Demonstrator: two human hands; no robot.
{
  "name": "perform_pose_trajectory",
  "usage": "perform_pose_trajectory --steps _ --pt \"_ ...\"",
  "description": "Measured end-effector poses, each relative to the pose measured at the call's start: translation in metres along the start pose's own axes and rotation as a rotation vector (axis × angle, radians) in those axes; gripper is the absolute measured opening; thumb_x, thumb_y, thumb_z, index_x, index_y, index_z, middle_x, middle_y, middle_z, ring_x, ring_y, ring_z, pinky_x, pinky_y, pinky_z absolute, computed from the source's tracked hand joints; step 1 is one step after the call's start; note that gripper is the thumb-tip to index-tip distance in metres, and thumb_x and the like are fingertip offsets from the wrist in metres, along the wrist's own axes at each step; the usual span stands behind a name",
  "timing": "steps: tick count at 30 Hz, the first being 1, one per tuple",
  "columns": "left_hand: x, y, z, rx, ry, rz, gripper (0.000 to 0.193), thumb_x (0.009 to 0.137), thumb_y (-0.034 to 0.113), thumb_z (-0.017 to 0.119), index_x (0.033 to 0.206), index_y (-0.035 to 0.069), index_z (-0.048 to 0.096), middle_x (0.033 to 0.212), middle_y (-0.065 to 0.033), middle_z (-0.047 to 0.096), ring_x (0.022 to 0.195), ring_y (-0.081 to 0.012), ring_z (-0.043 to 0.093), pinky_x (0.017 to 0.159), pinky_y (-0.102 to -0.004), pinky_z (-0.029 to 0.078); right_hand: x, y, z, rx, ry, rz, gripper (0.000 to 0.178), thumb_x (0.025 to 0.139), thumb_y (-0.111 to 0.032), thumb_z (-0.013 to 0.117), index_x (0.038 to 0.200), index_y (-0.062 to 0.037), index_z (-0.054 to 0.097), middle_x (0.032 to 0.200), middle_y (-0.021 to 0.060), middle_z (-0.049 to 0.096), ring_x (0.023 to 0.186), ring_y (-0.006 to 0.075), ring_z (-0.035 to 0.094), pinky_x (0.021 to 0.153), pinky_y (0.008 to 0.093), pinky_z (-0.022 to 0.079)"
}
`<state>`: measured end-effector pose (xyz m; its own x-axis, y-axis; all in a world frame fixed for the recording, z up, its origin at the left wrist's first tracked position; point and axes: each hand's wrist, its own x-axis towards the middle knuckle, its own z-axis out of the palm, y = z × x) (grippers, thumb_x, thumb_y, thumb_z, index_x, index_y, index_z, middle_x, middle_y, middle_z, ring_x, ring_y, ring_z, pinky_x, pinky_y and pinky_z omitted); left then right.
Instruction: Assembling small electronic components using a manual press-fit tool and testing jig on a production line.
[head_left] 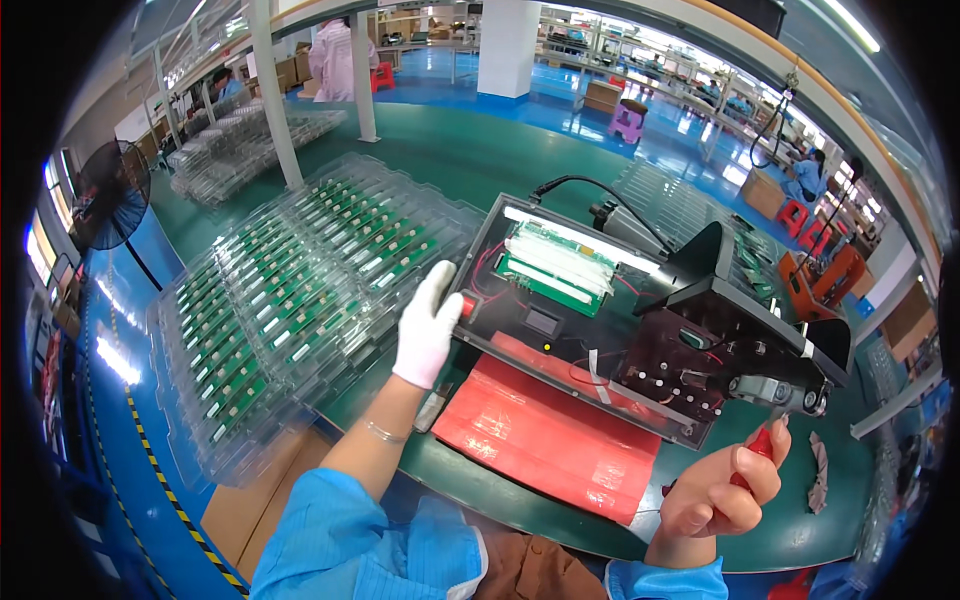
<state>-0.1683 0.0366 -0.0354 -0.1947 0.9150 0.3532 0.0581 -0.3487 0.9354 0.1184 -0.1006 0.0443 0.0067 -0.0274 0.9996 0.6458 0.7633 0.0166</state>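
Note:
My left hand (428, 325), in a white glove, rests at the left edge of a black device case (545, 347). Its fingers are stretched out and its thumb stands apart, close to a small red part (469, 305) on that edge. Inside the case lies a green circuit board (560, 285) with white strips along it. My bare right hand (722, 490) is closed around a red-handled tool (764, 443) in front of the case's right end. Beyond the fingers, the tool's tip is hard to make out near a metal cylinder (768, 390).
Red padded sheeting (545, 435) lies under the case's front side. Clear trays (290, 300) of green boards stand to the left. At the right are an orange rack (815, 285) and a crumpled strip (818, 472). A metal post (275, 95) rises at the table's back.

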Motion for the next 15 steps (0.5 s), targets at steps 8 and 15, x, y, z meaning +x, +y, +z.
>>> perform_pose_trajectory --steps 8,15 --pt "-0.015 -0.016 -0.006 -0.141 -0.016 0.109 0.056 0.081 -0.005 0.051 0.137 -0.003 0.043 0.142 -0.0155 0.045 0.131 -0.0249 0.044 0.109 -0.0328 0.034 0.001 -0.017 0.004 -0.005 0.026 0.075 0.015 0.085 -0.025 0.059 0.082 -0.0198 0.046 0.104 -0.0021 0.055 0.117 0.0331 0.049 0.101 0.0468 0.036" --pt "-0.078 0.003 0.016 0.022 -0.023 0.284 0.052 0.076 -0.008 0.052 0.127 -0.003 0.051 0.132 -0.0154 0.054 0.121 -0.0243 0.053 0.104 -0.0322 0.040 -0.008 -0.012 -0.007 -0.016 -0.042 0.104 0.019 0.087 -0.006 0.056 0.080 -0.0174 0.043 0.108 0.0017 0.054 0.127 0.0342 0.040 0.105 0.0461 0.033"
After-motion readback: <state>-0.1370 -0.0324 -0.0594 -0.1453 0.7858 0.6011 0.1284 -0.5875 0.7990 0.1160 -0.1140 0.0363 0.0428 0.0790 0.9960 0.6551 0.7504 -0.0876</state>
